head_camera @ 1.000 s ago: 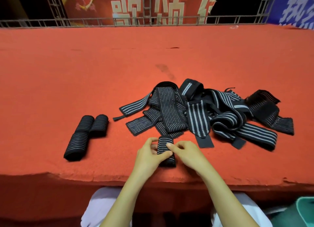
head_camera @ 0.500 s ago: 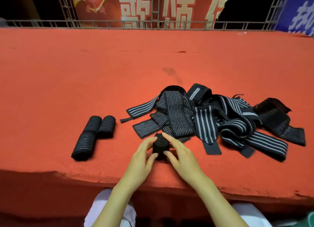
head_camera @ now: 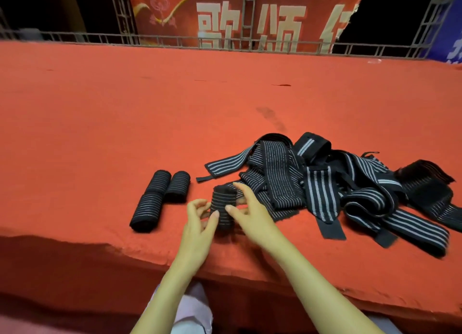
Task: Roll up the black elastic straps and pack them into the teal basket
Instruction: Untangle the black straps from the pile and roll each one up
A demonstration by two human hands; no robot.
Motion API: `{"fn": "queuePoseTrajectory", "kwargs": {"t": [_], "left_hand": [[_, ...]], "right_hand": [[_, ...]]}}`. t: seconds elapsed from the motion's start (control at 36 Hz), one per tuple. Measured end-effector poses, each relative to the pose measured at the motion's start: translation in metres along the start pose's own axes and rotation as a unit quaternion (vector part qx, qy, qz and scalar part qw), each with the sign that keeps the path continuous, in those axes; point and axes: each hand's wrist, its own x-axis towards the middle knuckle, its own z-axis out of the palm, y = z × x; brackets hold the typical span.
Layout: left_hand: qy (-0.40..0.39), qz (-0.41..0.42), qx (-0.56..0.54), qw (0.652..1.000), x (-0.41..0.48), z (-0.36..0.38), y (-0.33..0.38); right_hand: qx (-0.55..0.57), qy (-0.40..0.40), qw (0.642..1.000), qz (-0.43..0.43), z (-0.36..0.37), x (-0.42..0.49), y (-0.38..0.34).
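A rolled black strap [head_camera: 223, 204] with thin grey stripes sits between my hands near the front edge of the red carpeted surface [head_camera: 125, 123]. My right hand [head_camera: 250, 212] holds it, index finger over the top and thumb on its side. From the left, my left hand [head_camera: 200, 221] pinches it with thumb and curled fingers. Three finished rolls [head_camera: 160, 196] lie together just left of my hands. A tangled pile of loose black striped straps [head_camera: 325, 183] spreads to the right. The teal basket is out of view.
The red surface drops off at its front edge [head_camera: 150, 256] right before my lap. A metal truss railing [head_camera: 225, 42] and a red banner [head_camera: 237, 16] stand along the far side. Open carpet lies to the left and beyond the pile.
The strap has gone from a flat half-rolled band to a tight roll, which now stands tilted in my hands, a little nearer the finished rolls. The view has shifted slightly.
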Motion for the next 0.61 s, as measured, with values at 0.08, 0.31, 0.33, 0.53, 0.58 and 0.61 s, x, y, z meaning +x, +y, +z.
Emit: {"fn": "queuePoseTrajectory", "kwargs": {"t": [0.08, 0.31, 0.33, 0.53, 0.58, 0.61], "left_hand": [[0.044, -0.014, 0.070, 0.996, 0.006, -0.022, -0.004], [0.061, -0.005, 0.250, 0.966, 0.004, -0.069, -0.020], [0.069, -0.002, 0.268, 0.961, 0.003, -0.072, -0.023], [0.087, 0.025, 0.410, 0.908, 0.005, -0.078, -0.037], [0.101, 0.041, 0.451, 0.886, 0.005, -0.078, -0.040], [0.112, 0.040, 0.464, 0.878, 0.005, -0.078, -0.039]], "right_hand": [[0.044, -0.023, 0.998, 0.049, 0.030, 0.020, -0.017], [0.137, -0.087, 0.976, 0.145, 0.093, 0.048, -0.034], [0.140, -0.088, 0.975, 0.150, 0.097, 0.051, -0.034], [0.106, -0.091, 0.979, 0.149, 0.112, 0.058, -0.029], [0.118, -0.086, 0.977, 0.154, 0.112, 0.058, -0.027], [0.122, -0.086, 0.977, 0.152, 0.111, 0.057, -0.026]]}}
